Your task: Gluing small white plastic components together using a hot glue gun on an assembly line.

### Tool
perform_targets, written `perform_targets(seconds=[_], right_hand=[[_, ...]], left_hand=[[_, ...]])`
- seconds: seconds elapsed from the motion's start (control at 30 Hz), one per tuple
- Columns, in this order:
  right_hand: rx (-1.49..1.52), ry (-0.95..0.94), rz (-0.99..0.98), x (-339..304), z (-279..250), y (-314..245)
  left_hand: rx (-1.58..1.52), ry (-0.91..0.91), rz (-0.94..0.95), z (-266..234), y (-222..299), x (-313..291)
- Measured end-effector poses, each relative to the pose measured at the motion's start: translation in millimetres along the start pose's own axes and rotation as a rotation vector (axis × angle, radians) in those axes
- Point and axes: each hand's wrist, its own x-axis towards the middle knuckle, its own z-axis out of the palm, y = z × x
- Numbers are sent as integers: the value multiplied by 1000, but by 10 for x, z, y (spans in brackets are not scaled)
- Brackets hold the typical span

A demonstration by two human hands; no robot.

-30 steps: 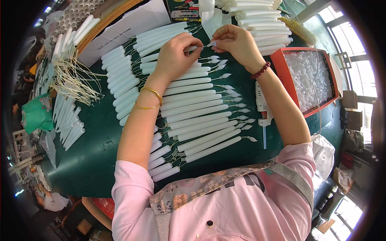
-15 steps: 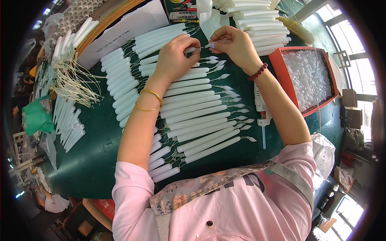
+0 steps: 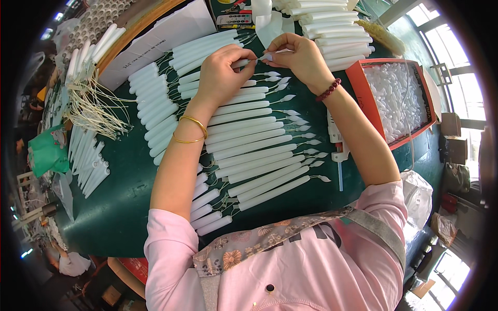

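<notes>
Head view: on my feed, the left hand pinches a slim white tube above the dark-green worktop, the right hand a small pale piece at its right end. Nearer tubes already wear white teardrop tips; I judge this one unfinished.

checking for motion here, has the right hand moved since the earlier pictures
Yes, slightly: judged against the red box, the right hand has shifted to the left, closer to the left hand.
</notes>
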Motion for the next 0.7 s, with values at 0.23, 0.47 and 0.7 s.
perform_targets(seconds=[0.23, 0.47, 0.7], right_hand=[[-920, 89, -270, -1052, -480, -723], [-1363, 65, 56, -2277, -561, -480], [-1343, -60, -74, -2006, -618, -457]], left_hand=[[-44, -58, -21, 15, -156, -25], [324, -38, -91, -127, -202, 227], [466, -180, -175, -52, -266, 288]])
